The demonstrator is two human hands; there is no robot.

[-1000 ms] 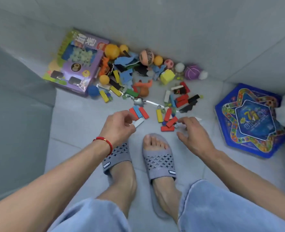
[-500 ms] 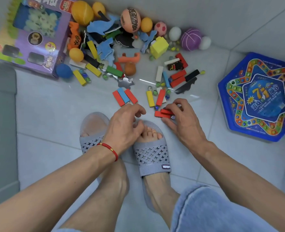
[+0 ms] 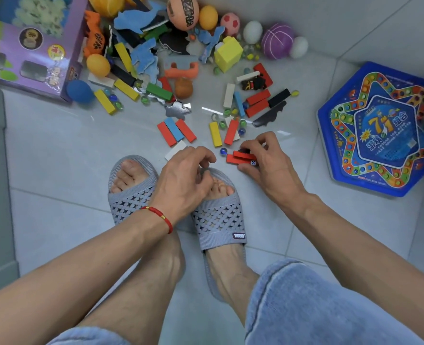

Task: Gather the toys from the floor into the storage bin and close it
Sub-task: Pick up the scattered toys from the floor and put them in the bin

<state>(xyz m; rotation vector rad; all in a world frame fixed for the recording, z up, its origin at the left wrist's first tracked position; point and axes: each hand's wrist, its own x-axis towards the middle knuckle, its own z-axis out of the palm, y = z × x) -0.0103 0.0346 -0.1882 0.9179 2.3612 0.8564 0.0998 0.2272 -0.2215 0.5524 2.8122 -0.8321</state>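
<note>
Toys lie scattered on the grey tile floor: coloured wooden blocks [image 3: 176,129], marbles, foam shapes, balls such as a purple ball [image 3: 277,44], and a yellow cube [image 3: 228,53]. My right hand [image 3: 265,160] pinches two red blocks [image 3: 239,157] just above the floor, with a small die [image 3: 253,163] against its thumb. My left hand [image 3: 184,179] hovers over my toes with fingers curled, right beside a white block [image 3: 175,150]; whether it holds anything is hidden. No storage bin is visible.
A purple toy box [image 3: 31,46] lies at the back left. A blue star-pattern game box [image 3: 380,128] sits on the right. My feet in grey slippers [image 3: 218,215] stand just below the hands. A grey surface edges the left side.
The view has tipped down and closer to the pile. My right hand has closed on the red blocks; my left hand stays over my toes.
</note>
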